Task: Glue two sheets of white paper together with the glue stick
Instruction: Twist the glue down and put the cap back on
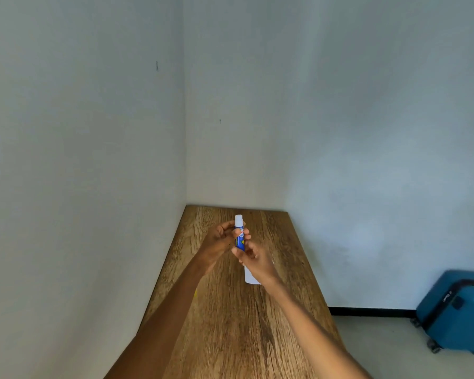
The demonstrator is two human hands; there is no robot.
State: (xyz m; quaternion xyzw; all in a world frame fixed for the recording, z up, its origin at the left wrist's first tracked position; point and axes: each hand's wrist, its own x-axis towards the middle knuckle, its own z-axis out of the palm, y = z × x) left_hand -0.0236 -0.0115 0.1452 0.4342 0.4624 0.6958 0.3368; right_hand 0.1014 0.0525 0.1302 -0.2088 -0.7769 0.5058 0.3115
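A blue glue stick (240, 236) with a white top end stands upright in the air above the wooden table (230, 318). My left hand (220, 242) grips its upper body from the left. My right hand (253, 262) pinches its bottom end from below. White paper (251, 277) lies on the table under my right hand, mostly hidden by the hand and wrist; only a corner shows. I cannot tell how many sheets lie there.
The table is narrow and set into a corner, with pale walls on its left and far sides. A small yellow item (195, 293) peeks out beside my left forearm. A blue wheeled suitcase (454, 310) stands on the floor at the right.
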